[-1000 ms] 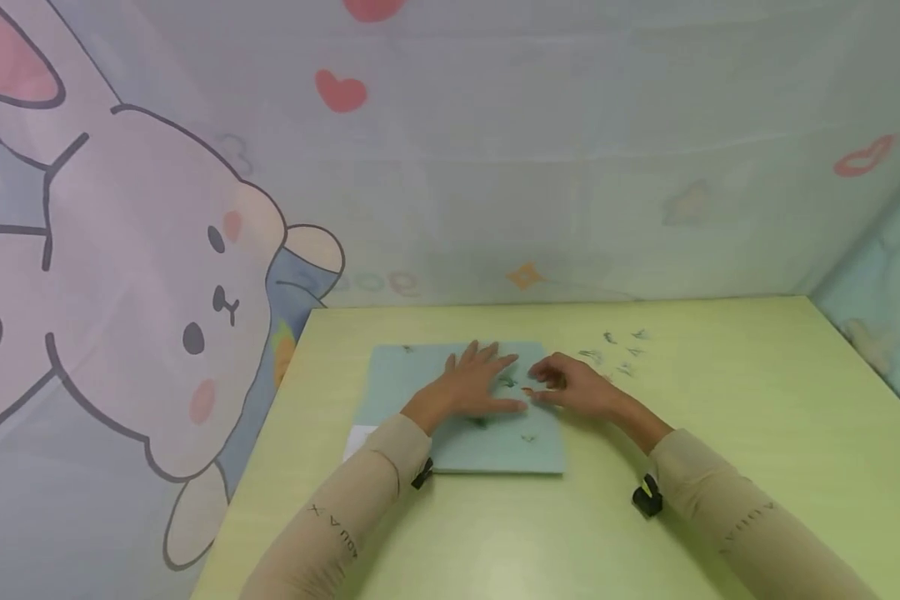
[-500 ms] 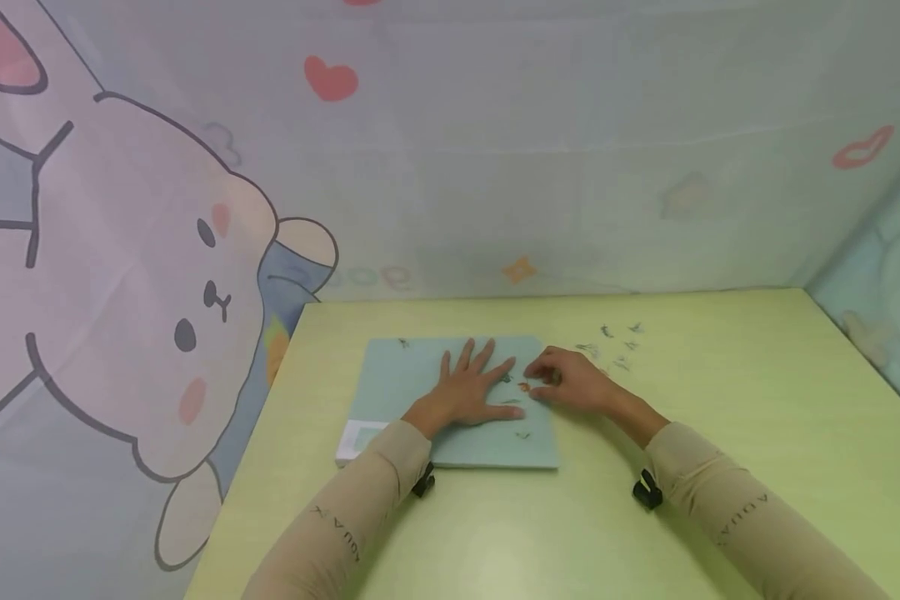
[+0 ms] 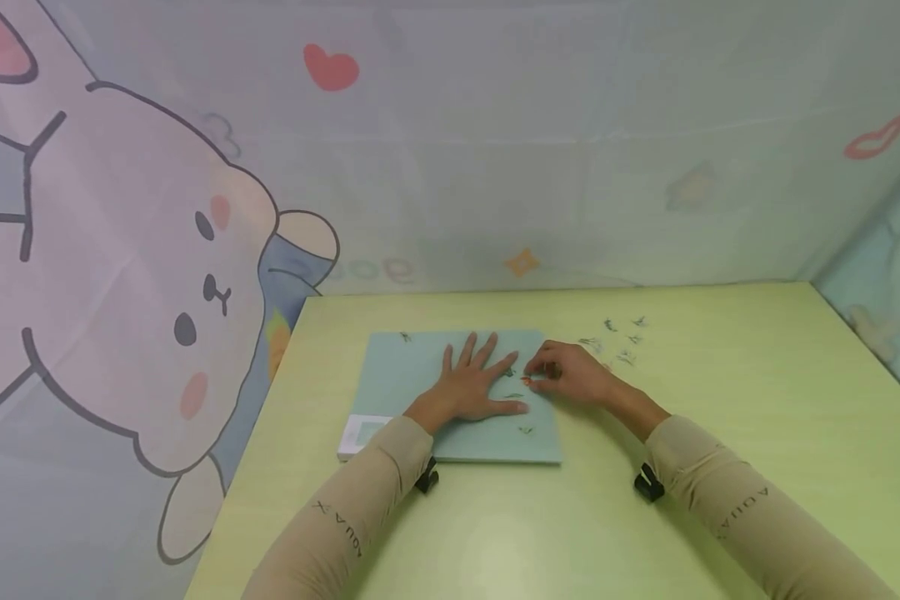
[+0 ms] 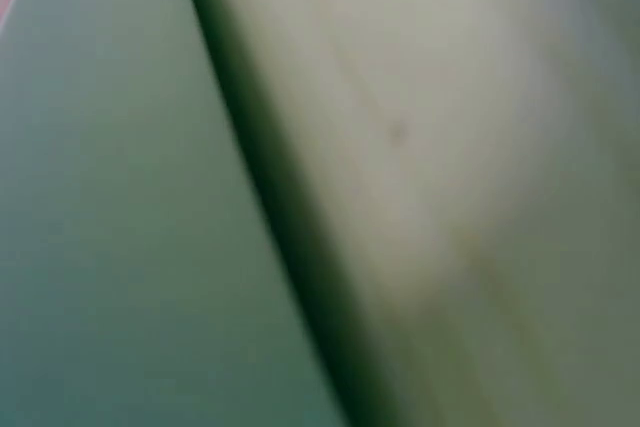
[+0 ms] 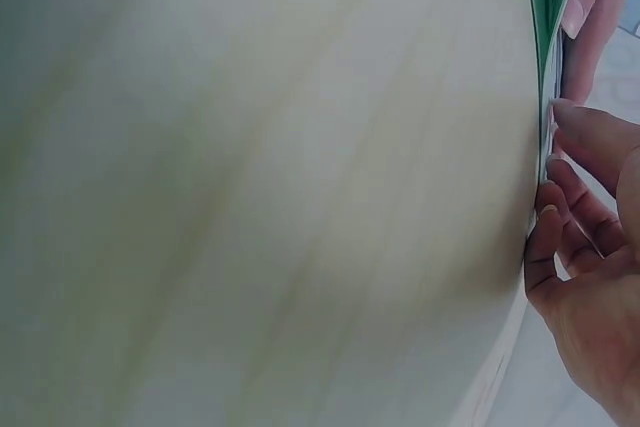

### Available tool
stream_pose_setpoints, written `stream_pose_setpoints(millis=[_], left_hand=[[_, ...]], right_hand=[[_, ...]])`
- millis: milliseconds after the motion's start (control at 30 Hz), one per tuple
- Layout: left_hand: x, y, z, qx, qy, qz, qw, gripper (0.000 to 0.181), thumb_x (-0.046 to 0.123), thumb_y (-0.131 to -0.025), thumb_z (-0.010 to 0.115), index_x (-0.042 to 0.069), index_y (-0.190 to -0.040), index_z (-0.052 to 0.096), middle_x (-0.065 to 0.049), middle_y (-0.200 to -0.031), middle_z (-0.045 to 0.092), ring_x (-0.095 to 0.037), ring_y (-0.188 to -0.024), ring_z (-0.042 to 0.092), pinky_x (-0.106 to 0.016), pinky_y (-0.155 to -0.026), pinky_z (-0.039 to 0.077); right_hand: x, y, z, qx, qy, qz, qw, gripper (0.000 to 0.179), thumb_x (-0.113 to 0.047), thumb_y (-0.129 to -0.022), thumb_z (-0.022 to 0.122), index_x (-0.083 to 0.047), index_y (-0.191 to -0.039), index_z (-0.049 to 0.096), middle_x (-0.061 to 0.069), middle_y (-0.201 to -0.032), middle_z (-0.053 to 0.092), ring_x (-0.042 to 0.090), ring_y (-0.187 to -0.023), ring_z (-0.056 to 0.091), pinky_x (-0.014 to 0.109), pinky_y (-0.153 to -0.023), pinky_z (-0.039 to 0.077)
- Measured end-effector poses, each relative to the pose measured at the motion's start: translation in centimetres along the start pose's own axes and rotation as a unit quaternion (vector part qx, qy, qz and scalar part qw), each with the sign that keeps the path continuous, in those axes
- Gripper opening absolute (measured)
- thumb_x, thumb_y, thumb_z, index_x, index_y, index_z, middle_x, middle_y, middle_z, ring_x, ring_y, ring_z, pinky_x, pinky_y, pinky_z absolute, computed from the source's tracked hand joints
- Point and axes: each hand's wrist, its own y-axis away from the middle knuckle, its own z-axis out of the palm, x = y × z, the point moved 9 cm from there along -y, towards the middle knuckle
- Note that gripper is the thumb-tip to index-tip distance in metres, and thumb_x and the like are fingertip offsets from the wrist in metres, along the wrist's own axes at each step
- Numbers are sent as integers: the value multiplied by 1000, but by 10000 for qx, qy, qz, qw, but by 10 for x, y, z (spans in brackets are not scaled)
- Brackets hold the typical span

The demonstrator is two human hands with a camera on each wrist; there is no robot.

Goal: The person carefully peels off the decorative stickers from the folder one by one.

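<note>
My left hand [image 3: 467, 392] rests spread and flat on a pale blue-green book [image 3: 412, 367], its fingers pointing away. At the book's right edge my right hand [image 3: 573, 373] pinches a small orange-red cut-out [image 3: 526, 380] between curled fingertips, low over the cover. Small green plant-like cut-outs lie on the cover; one leafy piece [image 3: 525, 430] is near its front right, another dark piece [image 3: 405, 337] near its far left corner. In the right wrist view the right-hand fingers [image 5: 590, 217] are close against the book's edge. The left wrist view shows mainly the blue cover [image 4: 130, 197].
Several small plant-like pieces [image 3: 626, 357] lie scattered on the yellow-green table [image 3: 720, 400] beyond the right hand. A white label panel [image 3: 354, 435] is at the book's front left corner. A printed cloth backdrop [image 3: 570, 167] hangs behind the table.
The right fingertips shift slightly and draw together around the orange-red piece at the book's right edge. The left hand stays spread on the cover. The head view tilts slightly.
</note>
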Motion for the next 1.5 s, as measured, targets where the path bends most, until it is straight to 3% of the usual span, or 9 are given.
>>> stream_pose_setpoints(millis=[400, 733, 1233, 1500], left_hand=[[2, 2, -1, -61, -26, -26, 10000, 94, 89, -93, 39, 43, -171, 11, -3, -179, -6, -36, -163, -11, -74, -122, 0], [3, 0, -2, -151, -353, -146, 9992, 94, 93, -92, 27, 44, -170, 5, -2, -179, -10, -36, -163, -12, -77, -120, 2], [7, 4, -4, -27, -453, -201, 9988, 93, 91, -93, 29, 43, -170, 6, -4, -179, -6, -38, -163, -9, -77, -120, 6], [8, 6, -6, 85, -613, -187, 9979, 95, 92, -92, 30, 41, -171, 12, -6, -179, -1, -40, -163, -2, -76, -121, 11]], right_hand=[[4, -1, 4, -69, -63, 57, 9999, 13, -13, -95, 82, -14, -108, 83, -1, -102, 69, 14, -86, 60, 34, -78, 53], [2, -2, 0, 63, -49, -72, 9999, 13, -11, -94, 83, -11, -107, 82, -2, -101, 68, 13, -85, 60, 36, -78, 53], [3, -4, 2, 65, 30, -79, 9999, 10, -13, -95, 83, -13, -104, 83, -4, -99, 68, 12, -84, 59, 34, -78, 53], [1, -3, 2, 9, -213, 38, 9998, 10, -11, -95, 82, -13, -104, 82, -3, -99, 68, 14, -86, 59, 36, -79, 51]])
